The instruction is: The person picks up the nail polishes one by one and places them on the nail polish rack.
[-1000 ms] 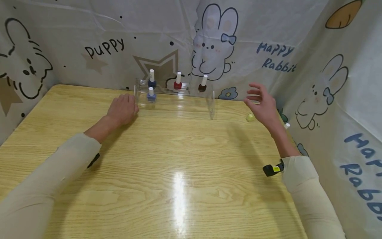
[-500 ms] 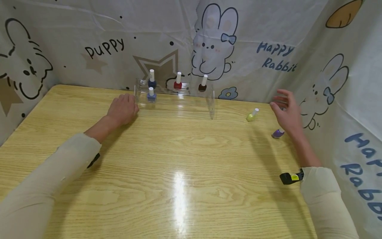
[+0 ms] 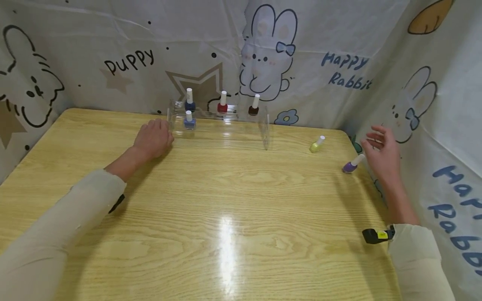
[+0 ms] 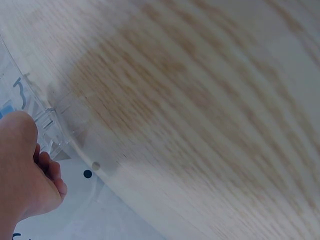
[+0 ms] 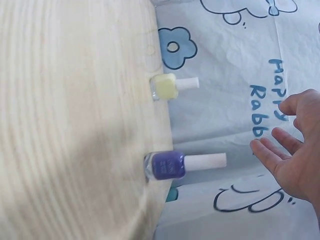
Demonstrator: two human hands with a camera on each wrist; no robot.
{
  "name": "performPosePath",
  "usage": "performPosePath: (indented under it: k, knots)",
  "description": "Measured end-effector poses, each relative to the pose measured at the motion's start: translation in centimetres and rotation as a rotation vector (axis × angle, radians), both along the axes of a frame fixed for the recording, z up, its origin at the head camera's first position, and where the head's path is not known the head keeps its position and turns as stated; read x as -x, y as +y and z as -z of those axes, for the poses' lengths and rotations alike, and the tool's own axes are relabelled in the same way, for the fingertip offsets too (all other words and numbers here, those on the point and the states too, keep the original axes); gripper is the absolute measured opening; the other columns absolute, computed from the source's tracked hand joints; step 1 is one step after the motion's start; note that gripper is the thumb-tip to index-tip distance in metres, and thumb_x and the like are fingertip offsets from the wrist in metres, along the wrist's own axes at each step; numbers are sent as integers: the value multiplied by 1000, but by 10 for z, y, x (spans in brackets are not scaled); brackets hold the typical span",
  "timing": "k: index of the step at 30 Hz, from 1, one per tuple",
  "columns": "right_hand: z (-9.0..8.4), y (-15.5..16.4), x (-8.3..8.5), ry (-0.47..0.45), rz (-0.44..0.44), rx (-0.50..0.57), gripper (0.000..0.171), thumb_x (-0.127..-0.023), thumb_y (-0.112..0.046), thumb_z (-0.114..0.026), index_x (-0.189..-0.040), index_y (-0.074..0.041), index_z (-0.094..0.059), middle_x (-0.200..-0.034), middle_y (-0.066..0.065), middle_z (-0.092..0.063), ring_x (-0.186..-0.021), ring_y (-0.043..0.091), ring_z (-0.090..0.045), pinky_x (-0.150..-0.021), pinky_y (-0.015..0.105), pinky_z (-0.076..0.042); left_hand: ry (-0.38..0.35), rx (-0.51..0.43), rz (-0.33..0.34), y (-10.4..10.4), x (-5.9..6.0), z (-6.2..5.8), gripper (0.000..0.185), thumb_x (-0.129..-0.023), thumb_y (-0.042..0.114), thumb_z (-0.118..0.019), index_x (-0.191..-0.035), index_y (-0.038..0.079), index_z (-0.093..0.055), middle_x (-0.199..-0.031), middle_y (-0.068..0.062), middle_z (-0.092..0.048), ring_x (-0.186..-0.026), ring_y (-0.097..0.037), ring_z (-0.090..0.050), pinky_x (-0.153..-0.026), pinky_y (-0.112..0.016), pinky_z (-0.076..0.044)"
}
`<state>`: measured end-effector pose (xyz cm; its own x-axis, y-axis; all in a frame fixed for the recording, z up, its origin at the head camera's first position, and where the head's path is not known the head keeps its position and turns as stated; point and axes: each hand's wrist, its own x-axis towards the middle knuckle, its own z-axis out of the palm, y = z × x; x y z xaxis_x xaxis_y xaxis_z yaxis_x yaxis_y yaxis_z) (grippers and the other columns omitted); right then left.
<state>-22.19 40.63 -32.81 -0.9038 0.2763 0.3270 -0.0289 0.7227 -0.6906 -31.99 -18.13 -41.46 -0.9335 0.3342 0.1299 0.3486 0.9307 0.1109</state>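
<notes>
My left hand (image 3: 153,136) grips the left end of a clear acrylic rack (image 3: 266,136); in the left wrist view the thumb and curled fingers lie on either side of its edge. On the rack's upper level stand a dark blue nail polish bottle (image 3: 190,104), a red one (image 3: 222,107) and a dark brown one (image 3: 254,110). A light blue bottle (image 3: 190,123) stands lower at the left. Over the table's right edge, my right hand (image 3: 384,152) hovers with relaxed fingers, holding nothing. A purple nail polish bottle (image 5: 167,165) with a white cap is nearest to it.
A yellow nail polish bottle (image 3: 315,146) stands behind the purple one, toward the back right of the wooden table (image 3: 256,200). Printed cloth (image 3: 331,33) hangs close along the back and right edges. Dark wrist cameras (image 3: 376,236) are strapped to both arms.
My right hand has moved right and toward me, past the yellow bottle to beside the purple one, uncovering both. The left hand and the rack have stayed in place.
</notes>
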Motion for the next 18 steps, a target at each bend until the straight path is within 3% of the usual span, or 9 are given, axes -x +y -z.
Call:
performPosePath:
  k: [11,18]
  knots:
    - [27,22,-7,-107,71,13,56,-102,-26,-53,-152,-8,-35,-146,19,-48,-130,38,-49,-101,48,-43,9,-1,-2,-2,1,5,24,-101,16,-33,-95,-6,-40,-86,-19,-41,-79,-36,-44,-69,-48,-39]
    - [39,33,-6,-118,33,52,59,-99,-17,-60,-152,-5,-35,-143,25,-46,-127,41,-51,-93,32,-49,24,2,6,-1,0,3,24,-102,16,-34,-95,-6,-39,-86,-19,-40,-78,-36,-42,-67,-47,-38]
